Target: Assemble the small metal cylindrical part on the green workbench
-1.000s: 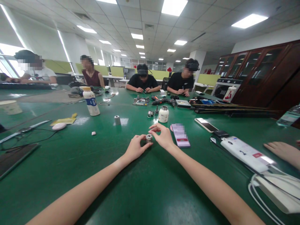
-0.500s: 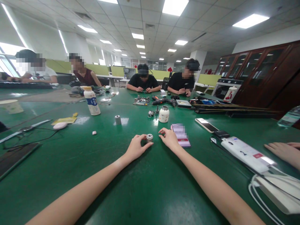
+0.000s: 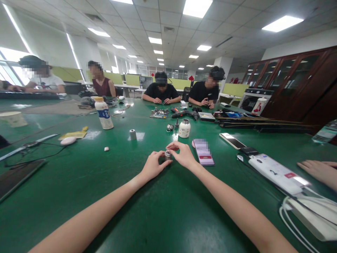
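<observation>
A small silver metal cylinder (image 3: 167, 155) stands on the green table (image 3: 163, 211) between my two hands. My left hand (image 3: 152, 165) grips its left side with thumb and fingers curled round it. My right hand (image 3: 183, 154) is back on it, thumb and forefinger pinching its top from the right. A second small metal cylinder (image 3: 132, 134) stands further off to the left. A white jar (image 3: 184, 128) stands behind my hands, with small metal parts (image 3: 170, 127) beside it.
A phone with a pink case (image 3: 203, 151) lies right of my right hand, another phone (image 3: 232, 140) and a white power bank (image 3: 275, 172) further right. Another person's hand (image 3: 318, 170) rests at the right edge. A milk bottle (image 3: 104, 113) stands at left. Several people sit across the table.
My right hand left the cylinder and dropped to the table half a second ago; it has now come back and pinches the cylinder's top. My left hand kept its hold.
</observation>
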Demonstrator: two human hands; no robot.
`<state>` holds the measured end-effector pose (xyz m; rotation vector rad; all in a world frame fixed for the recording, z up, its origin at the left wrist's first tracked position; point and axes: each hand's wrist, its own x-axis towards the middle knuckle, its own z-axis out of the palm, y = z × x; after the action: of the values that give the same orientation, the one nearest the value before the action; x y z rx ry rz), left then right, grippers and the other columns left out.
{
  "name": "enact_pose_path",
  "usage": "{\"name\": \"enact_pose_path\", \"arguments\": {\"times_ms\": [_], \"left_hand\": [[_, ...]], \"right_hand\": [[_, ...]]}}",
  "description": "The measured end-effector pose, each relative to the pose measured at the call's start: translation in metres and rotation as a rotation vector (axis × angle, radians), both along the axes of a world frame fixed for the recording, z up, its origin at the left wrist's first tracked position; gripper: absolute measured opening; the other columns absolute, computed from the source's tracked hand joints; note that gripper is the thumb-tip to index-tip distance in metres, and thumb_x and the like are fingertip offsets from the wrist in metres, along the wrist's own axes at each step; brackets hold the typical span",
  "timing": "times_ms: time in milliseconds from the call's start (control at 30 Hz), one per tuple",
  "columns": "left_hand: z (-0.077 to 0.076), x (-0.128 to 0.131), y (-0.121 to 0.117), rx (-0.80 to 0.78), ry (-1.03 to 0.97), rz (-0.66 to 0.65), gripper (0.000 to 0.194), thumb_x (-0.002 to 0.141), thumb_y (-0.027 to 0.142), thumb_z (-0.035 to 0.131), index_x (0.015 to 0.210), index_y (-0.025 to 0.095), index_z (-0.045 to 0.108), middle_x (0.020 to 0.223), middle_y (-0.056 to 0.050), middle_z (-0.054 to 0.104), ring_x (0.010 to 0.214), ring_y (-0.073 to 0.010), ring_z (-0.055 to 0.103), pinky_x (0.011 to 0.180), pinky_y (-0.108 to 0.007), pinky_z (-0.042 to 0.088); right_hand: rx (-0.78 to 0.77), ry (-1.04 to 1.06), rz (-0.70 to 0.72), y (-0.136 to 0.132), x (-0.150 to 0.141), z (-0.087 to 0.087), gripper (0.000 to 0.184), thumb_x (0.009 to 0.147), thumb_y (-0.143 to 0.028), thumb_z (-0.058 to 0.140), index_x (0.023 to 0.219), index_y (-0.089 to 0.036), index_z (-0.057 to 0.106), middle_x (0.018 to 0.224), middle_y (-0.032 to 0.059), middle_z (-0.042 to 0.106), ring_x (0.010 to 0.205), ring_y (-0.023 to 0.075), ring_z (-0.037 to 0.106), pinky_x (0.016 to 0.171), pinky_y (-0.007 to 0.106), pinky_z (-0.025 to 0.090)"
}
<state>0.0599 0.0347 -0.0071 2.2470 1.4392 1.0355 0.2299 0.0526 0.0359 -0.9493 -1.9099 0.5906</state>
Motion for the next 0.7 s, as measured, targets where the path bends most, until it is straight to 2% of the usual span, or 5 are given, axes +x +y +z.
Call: {"name": "enact_pose_path", "arguments": {"times_ms": [267,367,500,600,700], "left_hand": [[0.0000,-0.0004,0.0008,0.005,0.002,-0.011,0.033,0.081,0.044,0.064,0.104,0.022,0.065,0.100,-0.005,0.073,0.095,-0.0252,0.061,0.084,-0.039,0.048],[0.0004,-0.0002,0.0005,0.002,-0.001,-0.011,0.032,0.080,0.044,0.065,0.104,0.022,0.066,0.098,-0.005,0.073,0.094,-0.0253,0.061,0.084,-0.039,0.048],[0.0002,-0.0001,0.0004,-0.006,-0.019,-0.004,0.035,0.079,0.046,0.066,0.103,0.021,0.066,0.098,-0.005,0.073,0.095,-0.0253,0.061,0.085,-0.038,0.048],[-0.0002,-0.0002,0.0007,-0.001,-0.011,-0.004,0.034,0.079,0.046,0.066,0.103,0.022,0.066,0.096,-0.005,0.073,0.094,-0.0253,0.062,0.084,-0.038,0.048],[-0.0002,-0.0003,0.0008,0.010,0.000,-0.001,0.031,0.080,0.044,0.065,0.102,0.022,0.066,0.095,-0.005,0.073,0.093,-0.0251,0.062,0.083,-0.038,0.049]], "right_hand": [[0.031,-0.082,0.018,-0.0024,-0.0014,-0.0026,0.009,0.081,-0.015,0.064,0.086,-0.022,0.067,0.085,0.0002,0.073,0.083,0.0166,0.069,0.079,0.029,0.052],[0.086,-0.115,-0.106,-0.0029,0.0001,-0.0010,0.005,0.085,-0.025,0.063,0.089,-0.023,0.066,0.078,-0.0001,0.072,0.077,0.0170,0.068,0.077,0.029,0.050],[0.084,-0.005,-0.262,-0.0017,0.0039,0.0034,0.017,0.088,-0.036,0.059,0.096,-0.022,0.063,0.064,-0.0023,0.069,0.064,0.0165,0.067,0.072,0.029,0.050],[0.061,0.028,-0.183,-0.0007,0.0046,0.0019,0.025,0.080,-0.033,0.068,0.102,-0.023,0.061,0.076,-0.0020,0.073,0.076,0.0183,0.071,0.079,0.031,0.052],[0.043,-0.027,-0.076,-0.0021,0.0013,-0.0030,0.022,0.077,-0.023,0.069,0.098,-0.024,0.064,0.083,-0.0020,0.074,0.086,0.0187,0.071,0.084,0.033,0.052]]}}
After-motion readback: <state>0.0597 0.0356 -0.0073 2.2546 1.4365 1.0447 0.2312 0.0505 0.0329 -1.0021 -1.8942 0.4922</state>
